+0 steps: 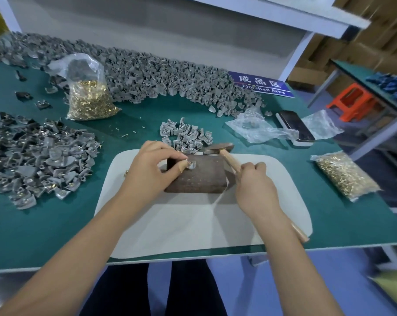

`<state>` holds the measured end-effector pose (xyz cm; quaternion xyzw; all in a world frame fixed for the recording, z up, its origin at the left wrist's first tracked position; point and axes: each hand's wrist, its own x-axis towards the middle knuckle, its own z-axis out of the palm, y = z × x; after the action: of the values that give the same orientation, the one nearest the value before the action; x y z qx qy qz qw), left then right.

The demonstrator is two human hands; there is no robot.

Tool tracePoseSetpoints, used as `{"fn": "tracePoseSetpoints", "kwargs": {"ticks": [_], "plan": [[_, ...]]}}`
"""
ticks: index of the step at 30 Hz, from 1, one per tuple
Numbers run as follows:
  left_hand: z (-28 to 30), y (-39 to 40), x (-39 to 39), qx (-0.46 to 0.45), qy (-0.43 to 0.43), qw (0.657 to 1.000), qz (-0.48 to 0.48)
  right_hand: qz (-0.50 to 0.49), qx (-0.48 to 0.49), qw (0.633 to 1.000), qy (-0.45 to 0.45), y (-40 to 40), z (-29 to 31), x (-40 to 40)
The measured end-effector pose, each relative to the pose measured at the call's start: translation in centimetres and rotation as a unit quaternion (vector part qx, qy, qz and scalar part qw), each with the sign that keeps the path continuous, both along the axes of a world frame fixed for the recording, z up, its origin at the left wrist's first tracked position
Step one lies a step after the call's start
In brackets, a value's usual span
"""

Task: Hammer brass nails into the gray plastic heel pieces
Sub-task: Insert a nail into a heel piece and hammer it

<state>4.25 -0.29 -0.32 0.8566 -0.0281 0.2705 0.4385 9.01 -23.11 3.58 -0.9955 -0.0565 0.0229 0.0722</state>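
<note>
A rusty brown metal block [197, 177] lies on a white mat [193, 222] in front of me. My left hand [154, 165] pinches a small gray heel piece [191, 165] against the block's top left corner. My right hand [254, 188] grips the wooden handle of a hammer [220, 148]. Its head hovers just beyond the block's far right edge, above the mat. A small pile of gray heel pieces [186, 136] sits behind the block. Any brass nail in the held piece is too small to make out.
An open bag of brass nails [90, 99] stands at the left, another bag of nails [345, 176] lies at the right. Heaps of gray pieces [40, 160] fill the left and the back edge. A phone [295, 127], crumpled plastic [256, 128] and a blue sign [261, 85] lie right.
</note>
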Motion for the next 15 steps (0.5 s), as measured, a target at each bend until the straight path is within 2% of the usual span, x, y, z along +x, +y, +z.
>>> {"fn": "tracePoseSetpoints", "kwargs": {"ticks": [2, 5, 7, 9, 10, 15], "plan": [[-0.2, 0.2, 0.2, 0.001, 0.009, 1.0, 0.01, 0.002, 0.005, 1.0, -0.018, -0.7, 0.7, 0.0], [-0.4, 0.6, 0.2, 0.001, 0.017, 1.0, 0.02, 0.022, 0.132, 0.989, -0.056, -1.5, 1.8, -0.9], [-0.4, 0.6, 0.2, -0.003, 0.026, 0.999, 0.021, 0.015, 0.267, 0.964, -0.014, -1.4, 2.5, -1.5], [-0.4, 0.5, 0.2, -0.009, 0.028, 0.999, 0.022, -0.012, 0.393, 0.916, 0.073, -0.9, 3.0, -2.1], [-0.4, 0.5, 0.2, -0.011, 0.029, 0.999, 0.023, -0.007, 0.414, 0.905, 0.099, -0.7, 3.1, -2.5], [-0.4, 0.4, 0.2, -0.004, 0.028, 0.999, 0.038, 0.093, 0.349, 0.93, 0.07, 0.0, 2.5, -3.8]]}}
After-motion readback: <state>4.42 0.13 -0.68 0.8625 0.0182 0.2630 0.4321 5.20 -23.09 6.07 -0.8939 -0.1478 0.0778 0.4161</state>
